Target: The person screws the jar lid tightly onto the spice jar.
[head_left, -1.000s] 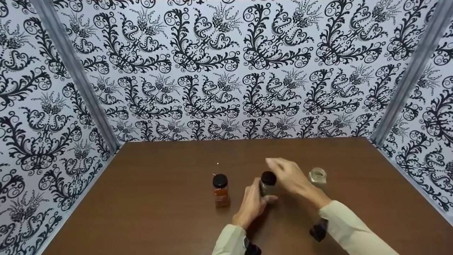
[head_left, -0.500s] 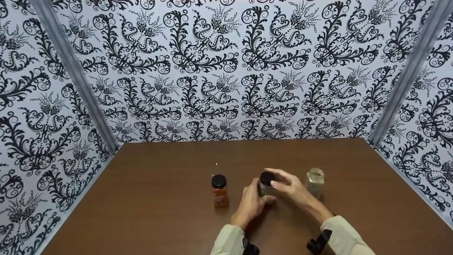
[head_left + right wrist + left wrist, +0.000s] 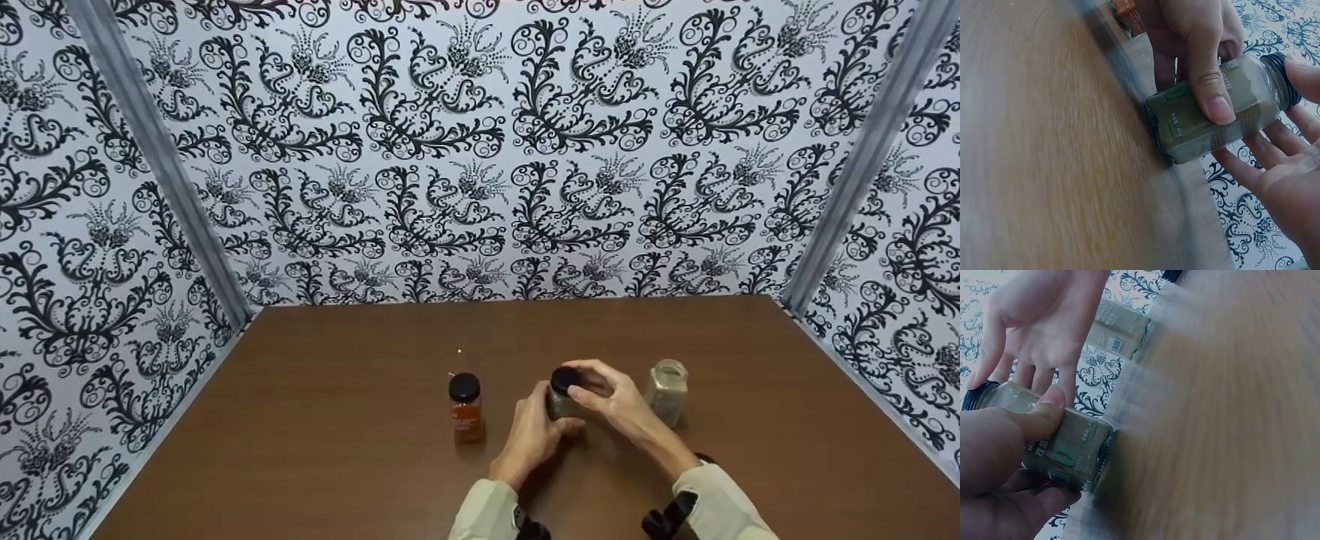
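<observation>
A glass spice jar (image 3: 559, 406) of greenish-grey powder stands upright on the brown table. My left hand (image 3: 529, 436) grips its body, and the thumb lies across the printed label in both wrist views. At the top, my right hand (image 3: 621, 401) pinches the black lid (image 3: 565, 379) between thumb and fingers. Its other fingers extend beside the glass (image 3: 1185, 138) in the right wrist view. A lidless jar (image 3: 668, 396) of pale greenish powder stands just right of the right hand. Whether the lid is screwed down cannot be seen.
Left of the hands stands a jar (image 3: 466, 421) of orange-red spice with a black lid. The wooden table (image 3: 330, 420) meets patterned walls (image 3: 450, 187) at the back and sides. A tiny white speck (image 3: 460, 351) lies behind the orange-red jar.
A second ago the right hand was raised beside the lid with its fingers off it. It came down and took hold of the lid. The left hand has kept its grip.
</observation>
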Motion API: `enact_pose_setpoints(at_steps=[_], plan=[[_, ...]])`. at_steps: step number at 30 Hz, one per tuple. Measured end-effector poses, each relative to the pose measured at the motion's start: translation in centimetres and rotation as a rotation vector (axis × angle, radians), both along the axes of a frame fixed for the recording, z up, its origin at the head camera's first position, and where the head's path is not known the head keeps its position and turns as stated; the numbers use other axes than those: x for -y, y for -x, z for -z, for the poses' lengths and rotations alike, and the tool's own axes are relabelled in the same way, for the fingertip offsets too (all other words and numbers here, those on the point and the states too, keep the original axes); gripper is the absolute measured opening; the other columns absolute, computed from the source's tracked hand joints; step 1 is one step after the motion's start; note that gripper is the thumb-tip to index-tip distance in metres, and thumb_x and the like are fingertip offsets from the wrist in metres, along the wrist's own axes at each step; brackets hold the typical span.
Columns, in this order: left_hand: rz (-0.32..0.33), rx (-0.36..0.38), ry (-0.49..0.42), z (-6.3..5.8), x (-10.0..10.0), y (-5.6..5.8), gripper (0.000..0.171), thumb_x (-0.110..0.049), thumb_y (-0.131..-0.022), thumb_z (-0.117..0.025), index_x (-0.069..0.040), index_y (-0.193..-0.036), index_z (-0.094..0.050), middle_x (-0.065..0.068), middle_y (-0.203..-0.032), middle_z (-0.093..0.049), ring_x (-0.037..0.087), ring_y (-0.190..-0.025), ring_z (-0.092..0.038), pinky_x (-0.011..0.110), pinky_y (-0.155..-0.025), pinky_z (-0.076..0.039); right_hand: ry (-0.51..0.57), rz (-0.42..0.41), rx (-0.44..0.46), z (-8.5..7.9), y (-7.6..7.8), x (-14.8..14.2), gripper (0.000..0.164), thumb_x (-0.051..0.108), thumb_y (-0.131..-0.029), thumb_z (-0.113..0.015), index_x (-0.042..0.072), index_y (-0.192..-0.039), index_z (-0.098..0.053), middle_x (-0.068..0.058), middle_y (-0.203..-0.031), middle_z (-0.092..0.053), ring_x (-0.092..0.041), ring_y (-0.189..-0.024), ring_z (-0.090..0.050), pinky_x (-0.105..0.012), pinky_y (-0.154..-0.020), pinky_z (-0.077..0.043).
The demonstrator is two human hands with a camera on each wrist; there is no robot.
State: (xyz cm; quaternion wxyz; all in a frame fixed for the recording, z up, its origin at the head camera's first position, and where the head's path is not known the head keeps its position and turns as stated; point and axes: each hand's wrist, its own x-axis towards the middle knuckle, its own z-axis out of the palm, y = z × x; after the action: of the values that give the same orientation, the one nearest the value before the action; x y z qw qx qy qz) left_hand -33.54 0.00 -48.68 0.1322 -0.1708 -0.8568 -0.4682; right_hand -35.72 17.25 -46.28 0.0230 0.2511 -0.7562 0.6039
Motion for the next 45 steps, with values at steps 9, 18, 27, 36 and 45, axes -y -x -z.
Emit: enact_pose_setpoints(at_steps=[9, 18, 27, 36, 45], plan=[[-0.009, 0.002, -0.007, 0.09, -0.06, -0.05, 0.05, -0.023, -0.08, -0.085, -0.003, -0.119, -0.061, 0.016, -0.112, -0.073, 0.024, -0.101, -0.071, 0.035, -0.085, -0.058, 0.009, 0.026, 0.043, 0.18, -0.13, 0.23, 0.043, 0.013, -0.094, -0.069, -0.002, -0.132, -0.055, -0.029, -0.13, -0.061, -0.029, -0.12, -0.063, -0.021, -0.092, -0.053], [-0.015, -0.011, 0.018, -0.02, -0.02, 0.09, 0.052, -0.028, -0.08, -0.084, -0.004, -0.12, -0.061, 0.015, -0.112, -0.073, 0.026, -0.101, -0.071, 0.034, -0.084, -0.058, 0.001, 0.008, -0.003, -0.07, -0.21, -0.1, 0.044, 0.018, -0.1, -0.058, 0.002, -0.141, -0.054, -0.022, -0.139, -0.059, -0.005, -0.118, -0.06, -0.021, -0.096, -0.05], [-0.024, -0.01, 0.015, 0.29, -0.07, 0.15, 0.051, -0.029, -0.08, -0.085, -0.004, -0.118, -0.062, 0.014, -0.11, -0.074, 0.024, -0.099, -0.072, 0.031, -0.081, -0.057, -0.017, 0.024, -0.022, 0.26, 0.06, -0.19, 0.04, 0.017, -0.099, -0.062, 0.001, -0.136, -0.057, -0.023, -0.13, -0.063, -0.009, -0.112, -0.064, -0.021, -0.094, -0.051], [-0.02, -0.005, 0.001, 0.38, 0.1, 0.07, 0.048, -0.026, -0.08, -0.085, -0.005, -0.116, -0.062, 0.014, -0.108, -0.074, 0.023, -0.096, -0.071, 0.031, -0.08, -0.057, 0.035, -0.01, 0.0, 0.36, 0.04, -0.04, 0.042, 0.013, -0.098, -0.062, -0.002, -0.137, -0.054, -0.029, -0.13, -0.061, -0.01, -0.111, -0.066, -0.022, -0.092, -0.053], [-0.014, -0.019, 0.006, 0.23, 0.02, 0.13, 0.05, -0.027, -0.08, -0.084, -0.004, -0.118, -0.062, 0.015, -0.112, -0.073, 0.024, -0.099, -0.071, 0.033, -0.083, -0.057, 0.05, -0.047, -0.021, 0.12, -0.04, -0.28, 0.044, 0.012, -0.1, -0.058, -0.004, -0.14, -0.051, -0.031, -0.138, -0.055, -0.003, -0.115, -0.062, -0.021, -0.096, -0.052]])
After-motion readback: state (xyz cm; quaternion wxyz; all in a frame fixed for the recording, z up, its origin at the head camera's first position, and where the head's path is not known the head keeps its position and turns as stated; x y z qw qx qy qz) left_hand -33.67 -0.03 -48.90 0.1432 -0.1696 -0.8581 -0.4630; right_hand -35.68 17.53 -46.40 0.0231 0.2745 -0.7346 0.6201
